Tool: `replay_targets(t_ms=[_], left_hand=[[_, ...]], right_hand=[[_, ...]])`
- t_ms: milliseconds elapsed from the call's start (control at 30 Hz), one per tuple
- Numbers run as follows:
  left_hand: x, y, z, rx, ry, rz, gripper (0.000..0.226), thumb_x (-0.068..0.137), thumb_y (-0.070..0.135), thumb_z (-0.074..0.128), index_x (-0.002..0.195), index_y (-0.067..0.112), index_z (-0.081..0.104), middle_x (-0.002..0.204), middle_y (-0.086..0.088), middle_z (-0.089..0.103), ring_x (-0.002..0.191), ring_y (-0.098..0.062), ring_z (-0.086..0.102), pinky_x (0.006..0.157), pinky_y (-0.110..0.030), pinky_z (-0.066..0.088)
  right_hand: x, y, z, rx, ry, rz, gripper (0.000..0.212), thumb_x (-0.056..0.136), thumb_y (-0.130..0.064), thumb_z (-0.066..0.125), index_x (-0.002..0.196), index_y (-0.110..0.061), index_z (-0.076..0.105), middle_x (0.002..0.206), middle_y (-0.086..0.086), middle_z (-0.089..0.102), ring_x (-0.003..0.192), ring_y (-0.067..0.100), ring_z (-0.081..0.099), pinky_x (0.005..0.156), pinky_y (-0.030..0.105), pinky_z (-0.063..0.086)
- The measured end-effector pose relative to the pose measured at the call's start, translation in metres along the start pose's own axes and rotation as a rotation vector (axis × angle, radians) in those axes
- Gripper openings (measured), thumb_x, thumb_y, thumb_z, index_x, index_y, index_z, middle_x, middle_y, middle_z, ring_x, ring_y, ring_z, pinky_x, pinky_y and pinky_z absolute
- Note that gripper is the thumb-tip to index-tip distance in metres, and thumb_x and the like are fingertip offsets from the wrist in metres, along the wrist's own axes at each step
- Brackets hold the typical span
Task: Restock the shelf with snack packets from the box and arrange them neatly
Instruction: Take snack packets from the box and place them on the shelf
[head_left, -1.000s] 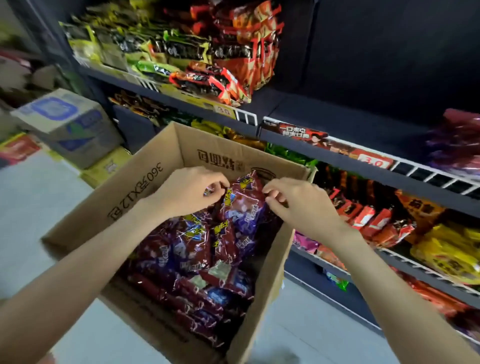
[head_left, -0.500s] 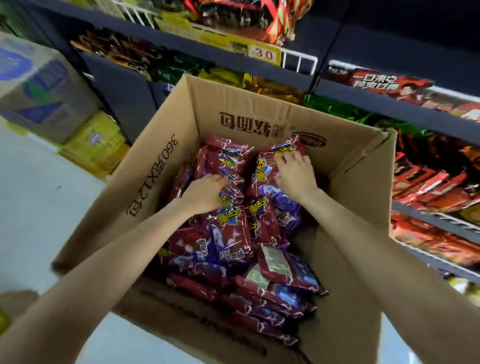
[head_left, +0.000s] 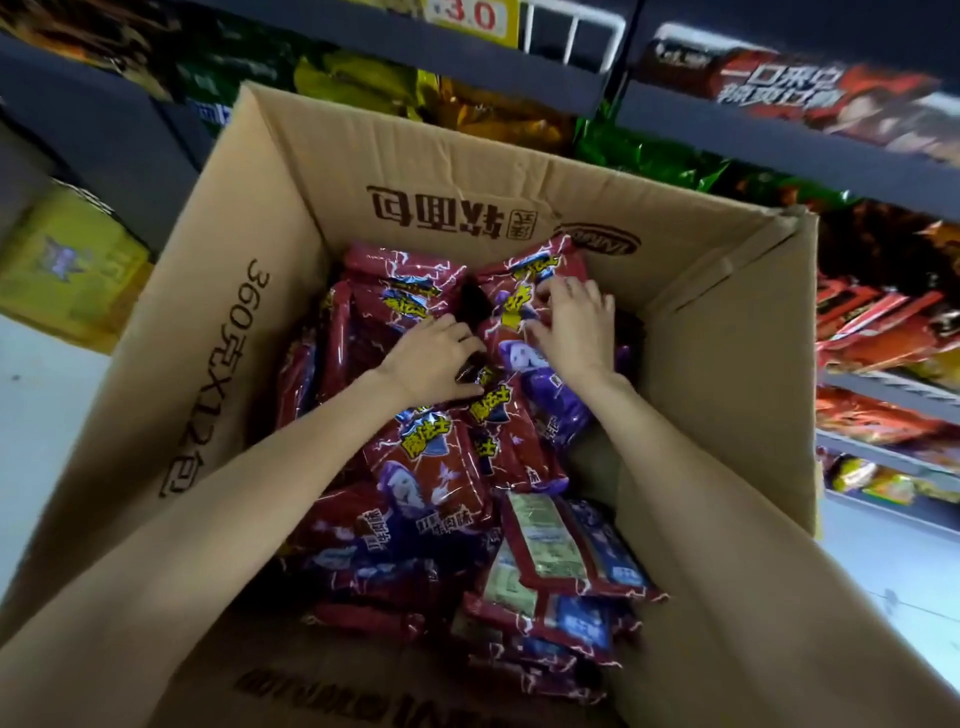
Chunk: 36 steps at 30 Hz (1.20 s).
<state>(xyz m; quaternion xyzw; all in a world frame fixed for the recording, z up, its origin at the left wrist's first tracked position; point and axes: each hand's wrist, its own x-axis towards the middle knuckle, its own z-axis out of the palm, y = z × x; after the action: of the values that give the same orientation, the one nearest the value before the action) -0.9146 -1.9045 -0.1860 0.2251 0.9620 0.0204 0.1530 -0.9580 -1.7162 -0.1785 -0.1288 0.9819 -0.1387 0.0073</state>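
Both hands reach deep into the open cardboard box (head_left: 249, 322), which sits in front of the dark shelf (head_left: 519, 57). The right hand (head_left: 574, 332) curls its fingers over the top edge of a red-and-purple snack packet (head_left: 519, 291) at the far end of the pile. The left hand (head_left: 428, 358) lies among the packets, fingers tucked between 2 of them; whether it grips anything I cannot tell.

The cardboard box (head_left: 249, 291) holds a heap of red-and-purple snack packets (head_left: 431, 467); dark shelves (head_left: 524, 65) behind carry assorted packets.
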Motion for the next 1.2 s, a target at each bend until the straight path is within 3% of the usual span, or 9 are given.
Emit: replay_targets(t_ms=[133,267,467,534,700,800,934,1067,1201], left_hand=[[-0.003,0.013,0.010,-0.146,-0.167,0.066,0.077,0.083,0.063,0.053,0.143,0.019,0.034,0.136,-0.004,0.047,0.123,-0.022,0.044,0.100,-0.033,0.034],[-0.014,0.011,0.014,-0.176,-0.282,0.074,0.092,0.077,0.064,0.060,0.148,0.019,0.021,0.142,-0.006,0.042,0.128,-0.023,0.041,0.105,-0.035,0.031],[-0.009,0.028,0.018,-0.300,-0.295,0.021,0.100,0.077,0.061,0.063,0.149,0.014,0.013,0.151,-0.009,0.029,0.137,-0.025,0.030,0.111,-0.038,0.022],[-0.007,0.036,0.019,-0.226,-0.302,0.042,0.107,0.072,0.062,0.068,0.148,0.011,0.012,0.149,-0.010,0.029,0.136,-0.027,0.028,0.111,-0.040,0.022],[-0.011,0.047,0.028,-0.178,-0.225,0.014,0.109,0.065,0.058,0.075,0.142,0.009,0.015,0.137,-0.013,0.040,0.127,-0.031,0.039,0.104,-0.040,0.033],[-0.010,0.051,0.029,-0.224,-0.167,0.026,0.091,0.068,0.050,0.077,0.132,0.010,0.026,0.120,-0.009,0.050,0.107,-0.029,0.053,0.084,-0.036,0.044],[-0.015,0.049,0.023,-0.193,-0.148,0.082,0.079,0.077,0.048,0.070,0.135,0.014,0.027,0.087,-0.003,0.046,0.085,-0.022,0.050,0.064,-0.029,0.037],[-0.022,0.047,0.022,-0.195,-0.077,0.133,0.075,0.082,0.047,0.065,0.140,0.017,0.028,0.097,-0.007,0.057,0.089,-0.019,0.050,0.068,-0.027,0.037],[-0.030,0.041,0.014,-0.150,0.127,0.268,0.056,0.081,0.046,0.066,0.125,0.020,0.043,0.095,-0.006,0.065,0.089,-0.023,0.061,0.079,-0.032,0.048]], right_hand=[[0.002,0.017,-0.002,0.422,0.276,0.254,0.023,0.082,-0.020,0.068,0.098,-0.009,0.056,0.114,0.013,0.051,0.108,0.031,0.045,0.092,0.036,0.033],[0.003,0.011,0.000,0.573,0.183,0.282,0.027,0.089,-0.019,0.061,0.106,-0.005,0.047,0.115,0.013,0.050,0.106,0.025,0.050,0.091,0.034,0.040],[0.004,0.006,-0.003,0.482,-0.060,0.233,0.096,0.071,-0.027,0.081,0.144,-0.017,0.021,0.141,0.011,0.043,0.127,0.029,0.041,0.104,0.045,0.035],[0.002,0.006,-0.005,0.385,-0.092,0.190,0.105,0.068,-0.026,0.083,0.147,-0.016,0.016,0.145,0.011,0.040,0.131,0.030,0.038,0.106,0.045,0.034],[-0.002,0.006,-0.012,0.197,-0.125,0.138,0.075,0.074,-0.033,0.078,0.130,-0.008,0.035,0.132,0.013,0.047,0.123,0.032,0.044,0.098,0.042,0.041],[-0.006,0.004,-0.017,0.224,-0.148,0.158,0.067,0.079,-0.033,0.074,0.127,-0.008,0.035,0.128,0.011,0.052,0.118,0.028,0.052,0.089,0.040,0.046],[-0.012,-0.002,-0.033,0.096,-0.119,0.132,0.067,0.083,-0.038,0.069,0.130,-0.009,0.032,0.120,0.012,0.061,0.108,0.033,0.060,0.081,0.041,0.048],[-0.020,-0.004,-0.067,0.113,0.030,0.119,0.061,0.083,-0.036,0.070,0.126,-0.009,0.035,0.112,0.011,0.063,0.099,0.033,0.062,0.067,0.033,0.041],[-0.033,-0.006,-0.106,0.227,0.169,0.111,0.064,0.081,-0.037,0.071,0.126,-0.010,0.035,0.109,0.007,0.065,0.095,0.029,0.064,0.070,0.035,0.046]])
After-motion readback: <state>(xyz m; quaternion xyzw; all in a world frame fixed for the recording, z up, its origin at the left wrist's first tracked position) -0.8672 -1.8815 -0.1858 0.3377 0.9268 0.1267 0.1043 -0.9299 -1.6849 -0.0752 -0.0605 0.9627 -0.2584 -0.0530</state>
